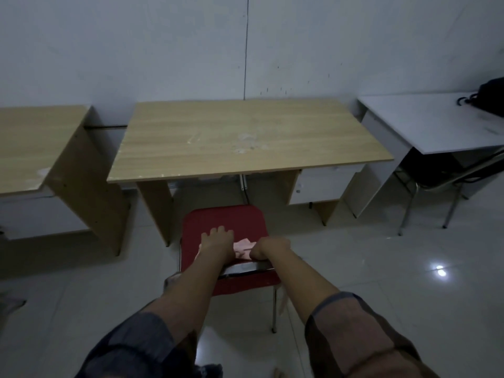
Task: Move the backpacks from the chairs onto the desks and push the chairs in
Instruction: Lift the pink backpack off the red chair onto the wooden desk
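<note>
A red chair stands in front of the middle wooden desk, its seat just outside the desk's front edge. Both my hands are on the top of the chair's backrest. My left hand lies over the backrest with its fingers reaching forward and down. My right hand grips the backrest's top edge with curled fingers. A pink cloth lies between my hands on the backrest. A black backpack sits on the white desk at the far right.
Another wooden desk stands at the left. A metal-framed chair is tucked under the white desk. All desks stand against a pale wall. The tiled floor around me is open, with a light reflection at the right.
</note>
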